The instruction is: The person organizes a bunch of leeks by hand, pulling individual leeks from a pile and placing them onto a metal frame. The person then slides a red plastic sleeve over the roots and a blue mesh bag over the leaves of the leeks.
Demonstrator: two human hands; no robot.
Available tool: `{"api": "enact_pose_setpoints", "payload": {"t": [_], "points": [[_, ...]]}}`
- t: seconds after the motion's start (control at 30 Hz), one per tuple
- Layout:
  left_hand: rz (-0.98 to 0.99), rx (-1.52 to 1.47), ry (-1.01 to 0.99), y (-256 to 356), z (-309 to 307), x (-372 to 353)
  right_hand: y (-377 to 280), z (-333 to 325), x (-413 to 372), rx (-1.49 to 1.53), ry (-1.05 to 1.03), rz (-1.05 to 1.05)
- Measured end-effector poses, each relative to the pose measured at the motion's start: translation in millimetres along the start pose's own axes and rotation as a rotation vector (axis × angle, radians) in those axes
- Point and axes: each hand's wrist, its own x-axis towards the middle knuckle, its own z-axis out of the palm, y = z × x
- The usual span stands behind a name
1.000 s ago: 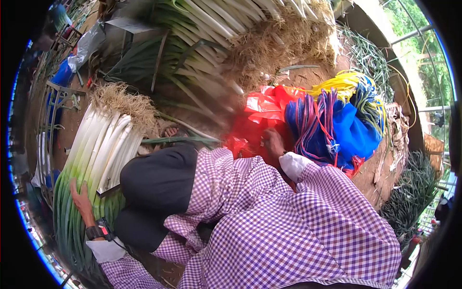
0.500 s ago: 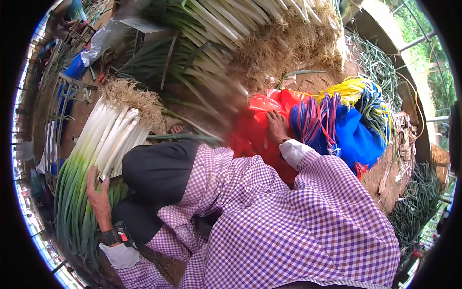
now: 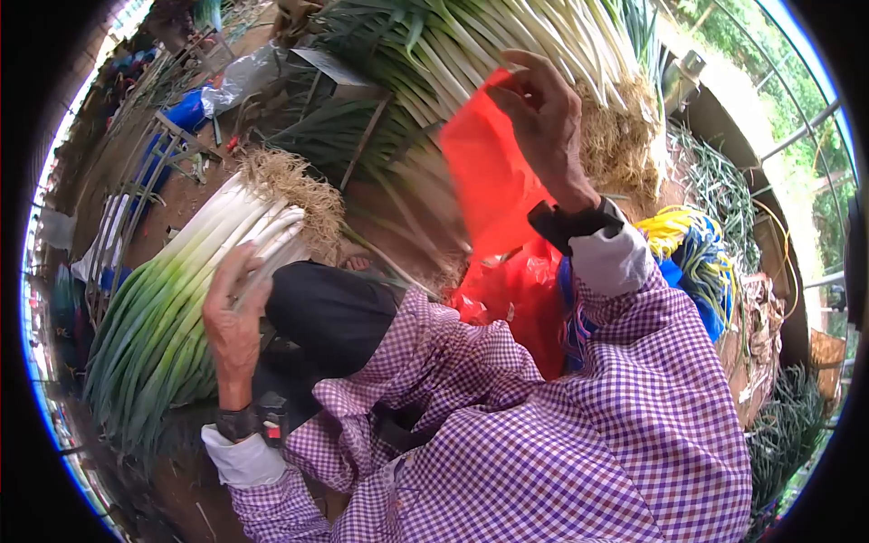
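Note:
My right hand (image 3: 552,127) is raised in front of me, fingers pinched on the top edge of a red plastic bag (image 3: 489,172). The bag hangs down, slightly blurred, towards more red plastic bags (image 3: 520,290) lying beside my lap. At my left, a thick bundle of green onions (image 3: 213,235) lies with its white stalks and roots pointing away and its green leaves towards me. My left hand (image 3: 233,321) is over the near side of this bundle, its fingers stretched out and holding nothing.
A large pile of green onions (image 3: 434,54) lies ahead, roots to the right. Yellow and blue cords (image 3: 692,244) sit at right beside blue cloth. Metal frames (image 3: 167,149) and a silvery plastic sheet (image 3: 249,77) are at far left. Cut leaves (image 3: 711,176) lie by the right edge.
My right hand has risen from the red pile, lifting a red plastic bag. My left hand has come up off the leaves, nearer my knee. The view has shifted slightly.

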Motion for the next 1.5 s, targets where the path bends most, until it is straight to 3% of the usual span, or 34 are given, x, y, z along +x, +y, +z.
{"api": "enact_pose_setpoints", "payload": {"t": [0.07, 0.13, 0.23, 0.37, 0.53, 0.57, 0.67, 0.77, 0.83, 1.0, 1.13, 1.27, 1.37, 1.4, 1.5], "points": [[-0.079, -0.147, 0.001, 13.6, 11.9, -5.7, -42.1, 29.2, -2.9, 0.04, 0.02, -0.328], [-0.135, -0.328, 0.053, 21.1, 19.8, -12.9, -81.9, 58.7, -30.0, 0.281, -0.114, -0.45], [-0.178, -0.603, 0.181, 10.7, 26.6, -32.7, -107.8, 89.2, -114.0, 0.383, -0.502, -0.563], [-0.26, -0.714, 0.136, 8.3, 19.7, -68.5, -105.1, 97.3, -177.9, 0.555, -1.034, -0.595], [-0.132, -0.728, -0.013, 10.3, 31.3, -95.5, -119.9, 95.7, -171.7, 0.509, -0.973, -0.505], [-0.126, -0.89, -0.039, 14.0, 36.0, -98.0, -125.3, 95.8, -166.0, 0.508, -0.95, -0.511], [-0.053, -0.994, -0.079, 24.3, 47.7, -102.9, -150.0, 93.6, -138.4, 0.528, -0.891, -0.501], [-0.083, -0.94, -0.008, 18.1, 61.3, -112.8, -165.3, 96.4, -118.7, 0.516, -0.882, -0.426], [-0.115, -0.982, 0.155, 37.5, 79.3, -102.9, -173.3, 104.0, -107.8, 0.517, -0.864, -0.465], [-0.068, -1.166, 0.282, 42.2, 108.6, -86.9, -188.9, 119.5, -88.2, 0.357, -0.842, -0.448], [-0.158, -1.248, 0.356, 43.4, 117.4, -77.1, -188.5, 141.7, -71.0, 0.319, -0.924, -0.257], [-0.222, -1.332, 0.175, 32.7, 113.6, -81.4, -162.2, 179.4, -28.4, 0.24, -1.059, -0.3], [-0.303, -1.328, 0.218, 44.6, 100.8, -82.9, -136.0, 197.5, -5.1, 0.252, -0.939, -0.276], [-0.329, -1.347, 0.312, 49.0, 92.5, -82.6, -142.3, 189.1, 1.4, 0.17, -0.95, -0.177], [-0.348, -1.376, 0.524, 42.1, 65.8, -77.3, -137.0, 168.3, -12.1, 0.432, -1.065, 0.186]]}}
